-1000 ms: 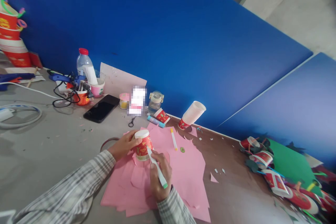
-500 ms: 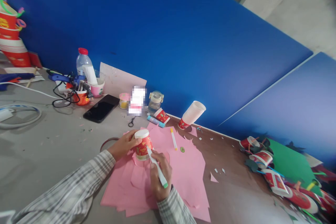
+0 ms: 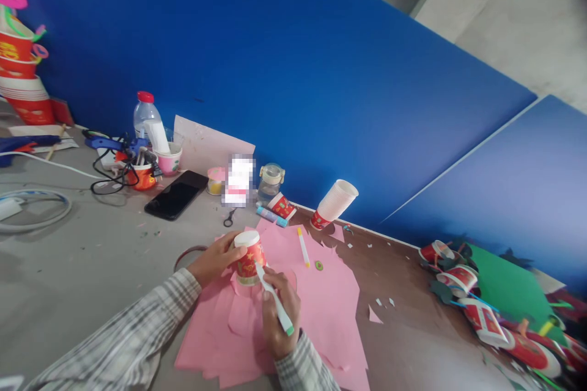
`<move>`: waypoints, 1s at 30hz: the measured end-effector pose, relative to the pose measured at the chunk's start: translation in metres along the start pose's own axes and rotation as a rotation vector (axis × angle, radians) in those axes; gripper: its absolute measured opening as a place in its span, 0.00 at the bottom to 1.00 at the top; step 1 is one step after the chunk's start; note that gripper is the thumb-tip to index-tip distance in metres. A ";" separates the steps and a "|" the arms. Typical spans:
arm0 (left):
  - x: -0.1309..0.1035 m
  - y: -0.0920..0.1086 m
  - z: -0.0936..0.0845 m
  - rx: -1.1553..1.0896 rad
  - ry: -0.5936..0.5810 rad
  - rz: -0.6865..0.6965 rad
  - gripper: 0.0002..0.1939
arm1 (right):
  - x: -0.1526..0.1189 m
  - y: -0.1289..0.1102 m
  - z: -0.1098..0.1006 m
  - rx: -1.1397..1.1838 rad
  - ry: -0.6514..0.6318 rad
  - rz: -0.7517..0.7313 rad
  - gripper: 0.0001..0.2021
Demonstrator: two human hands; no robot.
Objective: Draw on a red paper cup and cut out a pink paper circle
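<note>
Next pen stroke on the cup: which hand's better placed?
Right, I'd say. The right hand holds the pen, its tip at or very near the side of the cup. The left hand is occupied, steadying the cup near its top.

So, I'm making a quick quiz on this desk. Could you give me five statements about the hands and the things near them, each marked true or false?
1. The left hand has its fingers on the red cup. True.
2. The right hand holds a pair of scissors. False: it holds a white marker with a green end.
3. The yellow-ended marker lies on the pink paper. True.
4. The black phone stands on its edge. False: it lies flat on the grey tabletop.
5. The clear bottle has a red cap. True.
</note>
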State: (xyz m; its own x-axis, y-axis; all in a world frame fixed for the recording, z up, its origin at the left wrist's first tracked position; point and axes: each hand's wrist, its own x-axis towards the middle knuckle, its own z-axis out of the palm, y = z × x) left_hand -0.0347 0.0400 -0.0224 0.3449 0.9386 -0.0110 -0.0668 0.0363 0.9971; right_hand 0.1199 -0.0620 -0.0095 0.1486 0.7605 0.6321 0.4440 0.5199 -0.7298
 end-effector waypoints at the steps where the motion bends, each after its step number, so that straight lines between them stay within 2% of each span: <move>1: 0.000 0.000 0.000 -0.003 0.001 0.001 0.29 | 0.000 0.000 0.000 -0.003 0.005 -0.002 0.12; 30: -0.001 0.003 -0.002 0.049 0.003 0.037 0.26 | 0.002 0.000 0.000 -0.001 0.019 -0.013 0.12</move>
State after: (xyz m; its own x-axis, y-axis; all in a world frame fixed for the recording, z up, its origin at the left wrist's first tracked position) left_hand -0.0368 0.0393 -0.0199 0.3399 0.9401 0.0259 -0.0337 -0.0154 0.9993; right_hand 0.1202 -0.0606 -0.0087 0.1597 0.7461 0.6464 0.4468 0.5292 -0.7213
